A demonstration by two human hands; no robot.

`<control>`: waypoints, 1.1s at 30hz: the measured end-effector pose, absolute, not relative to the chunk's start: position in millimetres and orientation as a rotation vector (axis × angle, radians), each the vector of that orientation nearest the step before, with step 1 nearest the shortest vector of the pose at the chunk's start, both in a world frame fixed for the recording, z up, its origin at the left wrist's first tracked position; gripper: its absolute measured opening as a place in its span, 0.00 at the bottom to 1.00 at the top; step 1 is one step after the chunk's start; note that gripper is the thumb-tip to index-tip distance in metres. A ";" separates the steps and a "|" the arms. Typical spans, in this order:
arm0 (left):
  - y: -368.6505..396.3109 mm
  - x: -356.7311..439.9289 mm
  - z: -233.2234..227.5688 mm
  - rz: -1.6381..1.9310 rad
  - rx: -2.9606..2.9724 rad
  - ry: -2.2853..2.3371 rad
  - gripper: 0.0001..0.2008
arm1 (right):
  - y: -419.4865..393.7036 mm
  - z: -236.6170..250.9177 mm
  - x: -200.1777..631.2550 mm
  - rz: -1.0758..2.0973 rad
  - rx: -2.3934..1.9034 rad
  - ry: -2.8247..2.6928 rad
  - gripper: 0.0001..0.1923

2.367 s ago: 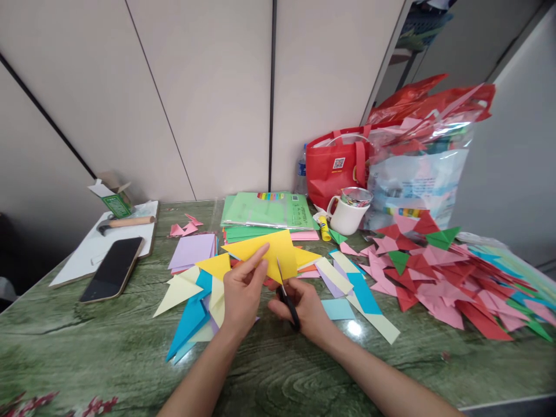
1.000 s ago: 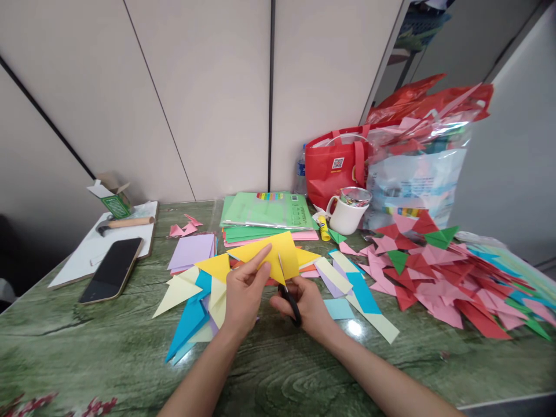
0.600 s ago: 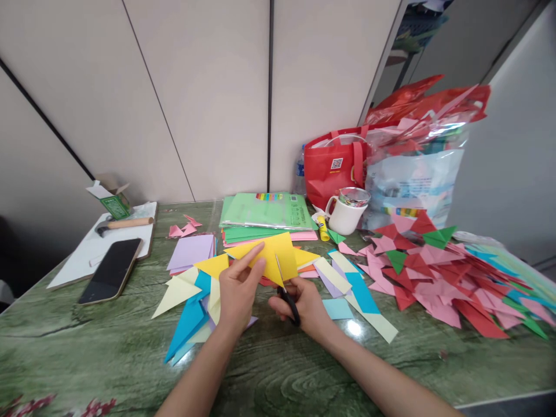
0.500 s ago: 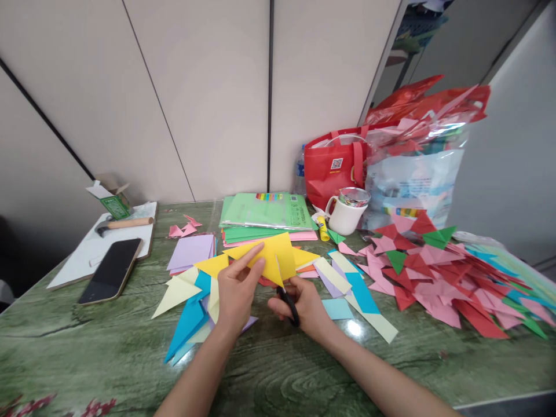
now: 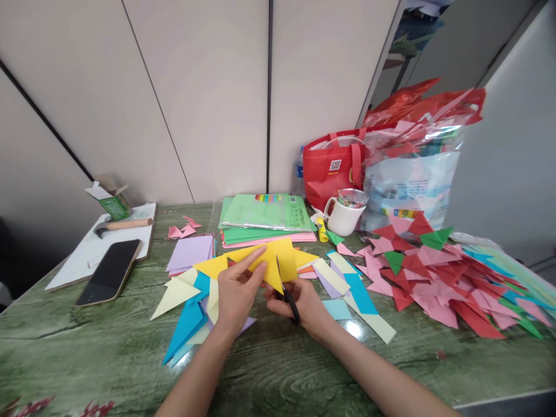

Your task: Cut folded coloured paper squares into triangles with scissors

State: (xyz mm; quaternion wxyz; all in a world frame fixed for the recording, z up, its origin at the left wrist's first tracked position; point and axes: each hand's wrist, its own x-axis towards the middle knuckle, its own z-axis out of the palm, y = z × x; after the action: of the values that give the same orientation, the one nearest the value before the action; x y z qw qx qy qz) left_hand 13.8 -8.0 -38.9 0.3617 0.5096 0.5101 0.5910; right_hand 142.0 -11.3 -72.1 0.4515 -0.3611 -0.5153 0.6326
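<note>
My left hand (image 5: 238, 285) pinches a folded sheet of yellow paper (image 5: 267, 260) between thumb and fingers above the table. Closed round the black handles of a pair of scissors (image 5: 292, 307) is my right hand (image 5: 304, 298). The blades point away from me and sit in a cut in the yellow paper, whose right part curls beside them. Beneath and left of my left hand lie blue folded pieces (image 5: 186, 324) and cream folded pieces (image 5: 171, 295). Blue and cream strips (image 5: 362, 295) rest to the right of the scissors.
Lilac squares (image 5: 191, 253) and a green paper pack (image 5: 260, 213) lie behind my hands. At right are a heap of pink and red folded pieces (image 5: 434, 278), a white mug (image 5: 343, 219), a glue stick (image 5: 321, 230) and a red bag (image 5: 325, 179). A phone (image 5: 108, 272) and hammer (image 5: 125, 224) lie left.
The scissor blades have come closer together in the yellow paper. Its right part now curls more. My left hand keeps nearly the same place.
</note>
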 end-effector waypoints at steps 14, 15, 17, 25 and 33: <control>-12.5 19.4 -37.6 1.515 1.378 1.295 0.19 | -12.9 -67.2 140.2 1.519 -0.864 -1.187 0.21; -12.6 19.7 -38.0 1.515 1.368 1.295 0.19 | -13.1 -67.3 140.2 1.521 -0.856 -1.187 0.20; -12.9 20.5 -38.0 1.523 1.354 1.298 0.19 | -13.1 -68.7 140.2 1.520 -0.841 -1.178 0.20; -12.4 20.7 -36.7 1.519 1.340 1.362 0.19 | -10.7 -77.7 140.3 1.483 -0.888 -1.183 0.19; -11.5 21.0 -36.8 1.499 1.313 1.322 0.21 | -11.3 -73.1 139.9 1.517 -0.812 -1.201 0.18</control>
State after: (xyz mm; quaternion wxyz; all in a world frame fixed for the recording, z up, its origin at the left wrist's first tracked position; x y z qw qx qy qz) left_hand 21.0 -11.5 -36.8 0.3666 0.5108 0.5143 0.5833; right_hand 139.9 -11.3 -73.1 0.4985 -0.3354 -0.4961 0.6268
